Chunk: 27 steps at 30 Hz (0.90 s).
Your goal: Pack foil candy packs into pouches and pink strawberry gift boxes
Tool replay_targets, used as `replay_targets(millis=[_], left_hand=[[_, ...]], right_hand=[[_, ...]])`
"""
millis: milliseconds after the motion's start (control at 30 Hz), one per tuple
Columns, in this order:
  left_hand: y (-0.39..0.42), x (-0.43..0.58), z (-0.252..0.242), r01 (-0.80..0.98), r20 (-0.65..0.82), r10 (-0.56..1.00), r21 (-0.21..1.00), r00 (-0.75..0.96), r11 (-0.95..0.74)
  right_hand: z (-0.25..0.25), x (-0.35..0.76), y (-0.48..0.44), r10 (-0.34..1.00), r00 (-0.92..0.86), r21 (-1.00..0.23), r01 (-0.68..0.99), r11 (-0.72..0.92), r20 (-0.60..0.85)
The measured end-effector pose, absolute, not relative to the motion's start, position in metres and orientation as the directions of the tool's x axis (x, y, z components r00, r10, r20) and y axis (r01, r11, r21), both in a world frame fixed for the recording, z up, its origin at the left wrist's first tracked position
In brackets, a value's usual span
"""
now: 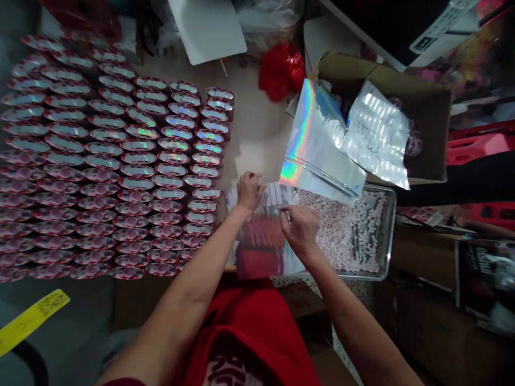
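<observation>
In front of me lies a glossy sheet (261, 252) with rows of long rounded strips, mirroring red from my shirt. My left hand (249, 193) is over its upper left part, fingers curled and closed; whatever they pinch is too small to make out. At the sheet's right side, my right hand (301, 228) has thumb and forefinger pressed together near a strip. What lies between those fingertips cannot be told. Directly right of that hand, a metal tray (389, 236) holds many small pale pink pellets (341, 244) and a thin metal tool (356, 244).
Packed rows of oval-topped packages (120, 177) cover the table's left side. Shiny rainbow sheets (309, 145) overlap the tray's far edge. Behind stands a cardboard box (430, 128) with a crinkled silver sheet (378, 128) across it. A red plastic bag (281, 72) lies at the back.
</observation>
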<state>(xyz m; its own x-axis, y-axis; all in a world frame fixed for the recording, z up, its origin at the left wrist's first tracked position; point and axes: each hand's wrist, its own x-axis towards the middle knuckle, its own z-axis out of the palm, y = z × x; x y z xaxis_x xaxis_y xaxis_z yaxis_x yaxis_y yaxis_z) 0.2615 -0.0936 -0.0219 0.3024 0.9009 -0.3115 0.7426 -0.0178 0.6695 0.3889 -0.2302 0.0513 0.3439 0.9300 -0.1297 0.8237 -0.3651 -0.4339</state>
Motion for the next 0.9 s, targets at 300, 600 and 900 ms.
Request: replay_targets(millis=[300, 600, 900], left_hand=[[-0.185, 0.157, 0.039, -0.135, -0.697, 0.592, 0.594, 0.406, 0.793], [-0.208, 0.084, 0.066, -0.112, -0.713, 0.585, 0.593, 0.386, 0.797], [-0.294, -0.025, 0.069, 0.483, -0.421, 0.906, 0.788, -0.032, 0.383]], right_hand=[[0.111, 0.322, -0.26, 0.704, 0.453, -0.81, -0.074, -0.582, -0.548], [0.127, 0.254, -0.287, 0.685, 0.318, -0.753, -0.201, -0.627, -0.655], [0.063, 0.152, -0.333, 0.671, 0.383, -0.709, 0.054, -0.703, -0.635]])
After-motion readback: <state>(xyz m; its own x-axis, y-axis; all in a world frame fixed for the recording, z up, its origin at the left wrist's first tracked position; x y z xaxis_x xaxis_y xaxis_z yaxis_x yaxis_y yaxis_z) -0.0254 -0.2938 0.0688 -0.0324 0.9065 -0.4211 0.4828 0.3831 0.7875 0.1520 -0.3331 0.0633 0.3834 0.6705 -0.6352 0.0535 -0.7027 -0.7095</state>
